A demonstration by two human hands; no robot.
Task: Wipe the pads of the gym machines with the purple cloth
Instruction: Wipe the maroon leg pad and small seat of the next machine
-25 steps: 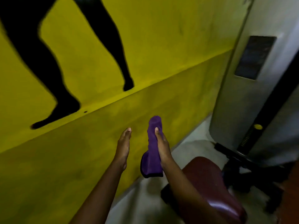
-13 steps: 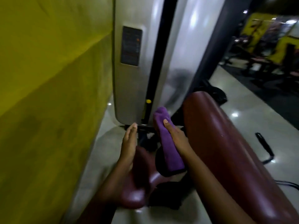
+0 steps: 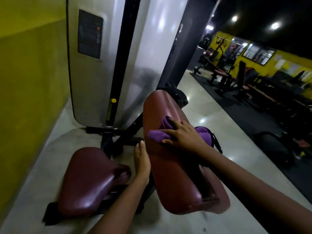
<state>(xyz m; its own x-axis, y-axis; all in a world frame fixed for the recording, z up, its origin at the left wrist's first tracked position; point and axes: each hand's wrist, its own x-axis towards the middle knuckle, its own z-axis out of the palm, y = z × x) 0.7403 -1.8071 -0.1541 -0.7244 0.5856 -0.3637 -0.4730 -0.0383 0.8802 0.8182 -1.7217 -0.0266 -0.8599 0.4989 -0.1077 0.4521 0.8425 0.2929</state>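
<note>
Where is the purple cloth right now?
In the head view, right of centre, the purple cloth lies on the long maroon pad, pressed under the right hand.

long pad (image 3: 168,174): maroon leather-look vinyl, smooth, glossy sheen | seat pad (image 3: 89,179): same maroon vinyl, smooth, shiny | purple cloth (image 3: 157,135): soft matt fabric | machine shroud (image 3: 152,56): grey, smooth, semi-gloss, plastic or metal unclear | base frame (image 3: 109,130): black, matt | floor (image 3: 202,112): pale, polished, mirrors lamps | wall (image 3: 30,81): yellow paint, matt
</note>
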